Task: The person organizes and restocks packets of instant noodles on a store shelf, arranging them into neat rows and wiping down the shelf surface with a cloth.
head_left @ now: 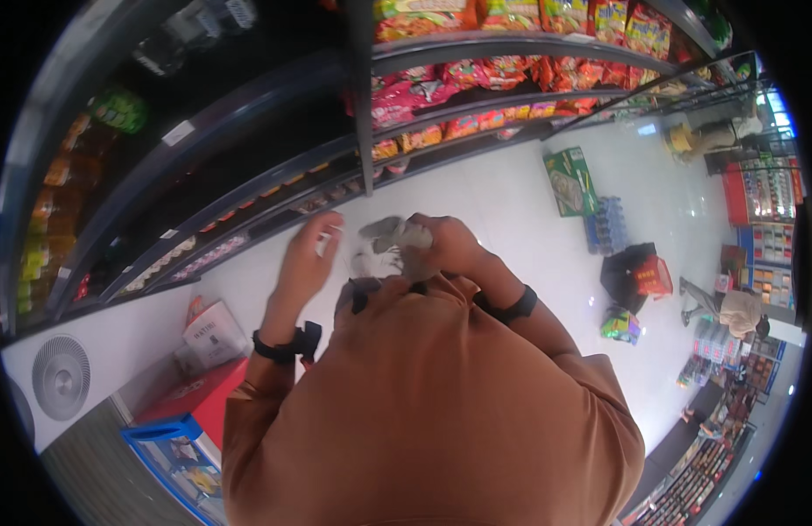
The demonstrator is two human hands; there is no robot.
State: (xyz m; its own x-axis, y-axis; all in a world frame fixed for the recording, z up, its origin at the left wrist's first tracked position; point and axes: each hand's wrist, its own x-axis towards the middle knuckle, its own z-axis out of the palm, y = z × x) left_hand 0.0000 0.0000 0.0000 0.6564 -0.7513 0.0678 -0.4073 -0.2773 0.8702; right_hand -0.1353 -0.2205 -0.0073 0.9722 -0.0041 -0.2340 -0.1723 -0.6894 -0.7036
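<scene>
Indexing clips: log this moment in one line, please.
left hand: grip unclear; right hand: holding blurred grey cloth-like item; white floor: green rectangular carton; dark shelves: colourful plastic packets

A soft-looking grey-beige item (pixel 415 238), blurred and seemingly crumpled, is gripped in the right hand (pixel 450 246), low in front of the body. A small white piece (pixel 322 245) shows at the left hand's (pixel 309 256) curled fingers, too indistinct to identify.
</scene>
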